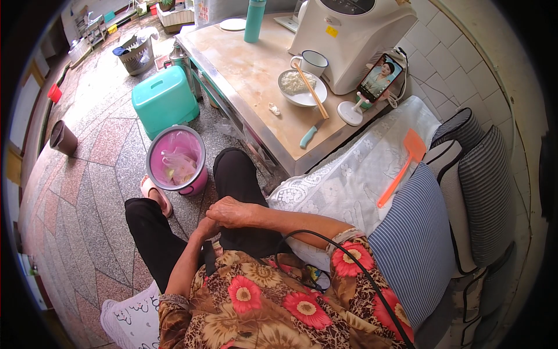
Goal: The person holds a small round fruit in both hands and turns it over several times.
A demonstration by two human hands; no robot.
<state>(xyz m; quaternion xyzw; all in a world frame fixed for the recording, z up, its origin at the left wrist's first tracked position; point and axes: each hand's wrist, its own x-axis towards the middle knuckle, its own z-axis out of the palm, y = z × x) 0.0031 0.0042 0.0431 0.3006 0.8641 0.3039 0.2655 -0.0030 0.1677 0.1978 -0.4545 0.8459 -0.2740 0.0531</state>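
Note:
Both my hands meet over my lap, between my knees. My right hand (231, 213) is curled closed, its knuckles up, against my left hand (207, 226). The left looks closed too, though its fingers are mostly tucked behind the right. Whether anything lies between them is hidden. Just beyond my knees stands a pink bin (195, 185) with a grey rim, a plastic bag and some scraps inside. On the table (224, 64) to the front right are a white bowl of rice (296, 82), wooden chopsticks (314, 96) laid across it, and a knife with a teal handle (310, 136).
An enamel mug (312, 61), a white appliance (349, 35), a phone on a stand (381, 78) and a teal bottle (254, 20) share the table. A teal stool (165, 99) stands past the bin. An orange fly swatter (401, 166) lies on lace cloth beside striped cushions (415, 232).

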